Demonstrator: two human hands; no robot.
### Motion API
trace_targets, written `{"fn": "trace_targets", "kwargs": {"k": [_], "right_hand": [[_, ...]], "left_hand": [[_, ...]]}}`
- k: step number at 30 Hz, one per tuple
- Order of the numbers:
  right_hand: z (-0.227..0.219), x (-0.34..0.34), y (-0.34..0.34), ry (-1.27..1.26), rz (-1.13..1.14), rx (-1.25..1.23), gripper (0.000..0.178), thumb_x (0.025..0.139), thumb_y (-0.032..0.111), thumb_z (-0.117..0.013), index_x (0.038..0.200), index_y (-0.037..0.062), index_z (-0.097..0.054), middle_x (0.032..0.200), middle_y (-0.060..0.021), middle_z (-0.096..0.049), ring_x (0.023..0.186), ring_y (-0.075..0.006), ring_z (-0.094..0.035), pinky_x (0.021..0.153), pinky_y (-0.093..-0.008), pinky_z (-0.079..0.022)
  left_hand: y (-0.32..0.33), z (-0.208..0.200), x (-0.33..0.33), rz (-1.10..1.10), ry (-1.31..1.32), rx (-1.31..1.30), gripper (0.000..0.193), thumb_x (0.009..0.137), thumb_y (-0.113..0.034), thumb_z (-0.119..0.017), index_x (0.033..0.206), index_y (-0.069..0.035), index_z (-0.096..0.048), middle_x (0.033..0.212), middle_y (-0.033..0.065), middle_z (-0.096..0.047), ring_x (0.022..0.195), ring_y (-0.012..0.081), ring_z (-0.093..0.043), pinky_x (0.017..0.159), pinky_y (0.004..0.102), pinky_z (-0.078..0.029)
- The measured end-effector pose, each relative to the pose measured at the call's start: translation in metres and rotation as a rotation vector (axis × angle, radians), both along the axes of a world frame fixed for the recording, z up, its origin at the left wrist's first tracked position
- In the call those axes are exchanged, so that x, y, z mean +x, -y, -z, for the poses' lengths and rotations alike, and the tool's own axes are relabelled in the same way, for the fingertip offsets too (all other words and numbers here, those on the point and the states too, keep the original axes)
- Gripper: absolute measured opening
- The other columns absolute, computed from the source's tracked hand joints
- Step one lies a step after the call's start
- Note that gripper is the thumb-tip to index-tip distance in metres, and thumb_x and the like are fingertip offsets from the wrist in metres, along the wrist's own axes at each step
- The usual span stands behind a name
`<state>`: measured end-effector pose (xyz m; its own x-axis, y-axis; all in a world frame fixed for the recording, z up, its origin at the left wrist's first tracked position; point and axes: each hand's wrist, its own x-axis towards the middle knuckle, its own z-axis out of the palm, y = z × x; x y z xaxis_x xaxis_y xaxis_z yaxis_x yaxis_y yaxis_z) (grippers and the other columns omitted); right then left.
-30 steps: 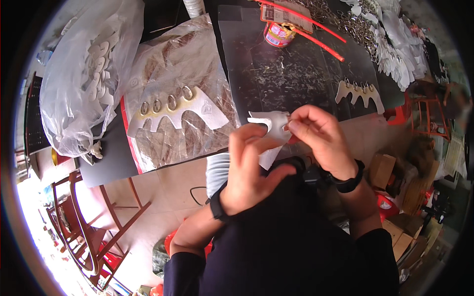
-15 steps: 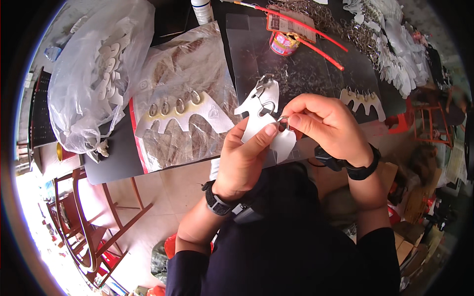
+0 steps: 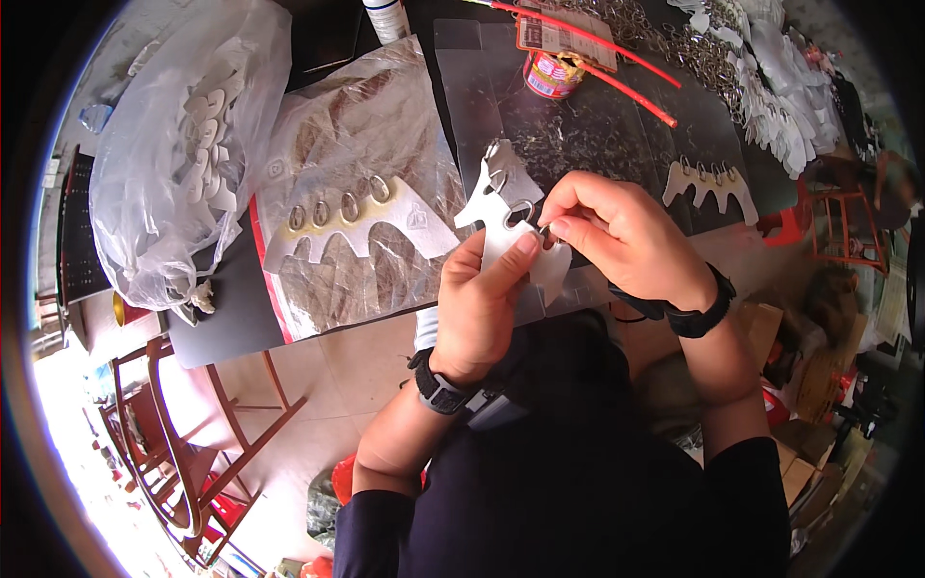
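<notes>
My left hand [image 3: 482, 303] grips a white, scalloped-edge piece [image 3: 497, 211] of sheet material between thumb and fingers, above the table's front edge. Oval metal rings hang in its notches. My right hand [image 3: 624, 229] pinches a metal ring [image 3: 547, 234] at the piece's right part, beside the left thumb. The fingertips partly hide this ring. To the left, a similar white piece [image 3: 361, 229] lies flat with several oval rings along its yellowish, glue-like edge. Another such piece [image 3: 711, 185] with rings rests at the right.
A clear plastic bag [image 3: 183, 125] of white pieces lies at the left. Beyond my hands stands a small pink-and-yellow tub [image 3: 553, 75] with a red-handled brush [image 3: 626, 99]. A heap of metal rings [image 3: 689, 63] and piled white pieces [image 3: 785, 116] occupy the far right. A wooden chair [image 3: 169, 443] stands lower left.
My right hand has shifted slightly left, its fingertips closer to the left thumb. The held piece's right part now looks turned and more covered by the fingers. The whole view has moved a little.
</notes>
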<state>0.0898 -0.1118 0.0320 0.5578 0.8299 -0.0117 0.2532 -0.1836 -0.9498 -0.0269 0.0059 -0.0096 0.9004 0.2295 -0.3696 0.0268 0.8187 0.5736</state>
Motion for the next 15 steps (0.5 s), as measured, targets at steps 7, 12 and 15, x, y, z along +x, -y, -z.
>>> {"fn": "trace_targets", "kwargs": {"k": [7,12,15], "right_hand": [[0.0017,0.0009,-0.0003,0.017,-0.026,-0.026,0.005,0.084,0.002,-0.054,0.084,-0.0016,-0.051,0.068,-0.0113,-0.057,0.062,-0.0181,-0.056,0.060,-0.0298,-0.045],[-0.0053,0.0007,0.0007,0.048,0.000,-0.073,0.007,0.082,0.003,-0.057,0.082,-0.0013,-0.051,0.068,-0.0122,-0.057,0.061,-0.0187,-0.057,0.060,-0.0304,-0.045],[-0.0067,0.0016,-0.0002,0.136,-0.024,-0.141,0.008,0.082,0.003,-0.058,0.082,-0.0012,-0.052,0.069,-0.0116,-0.058,0.062,-0.0172,-0.058,0.059,-0.0302,-0.046]], "left_hand": [[-0.0019,0.0032,0.0009,0.031,-0.006,-0.055,0.015,0.088,-0.009,-0.058,0.102,-0.002,-0.061,0.091,0.0039,-0.065,0.083,0.0096,-0.059,0.075,0.0237,-0.046],[0.0003,0.0008,0.0038,-0.004,-0.019,-0.051,0.015,0.088,-0.009,-0.059,0.101,-0.002,-0.060,0.091,0.0047,-0.065,0.082,0.0106,-0.061,0.074,0.0246,-0.047],[0.0037,0.0003,0.0036,-0.026,-0.038,-0.024,0.015,0.088,-0.009,-0.059,0.101,-0.002,-0.060,0.092,0.0052,-0.065,0.080,0.0111,-0.061,0.073,0.0250,-0.048]]}}
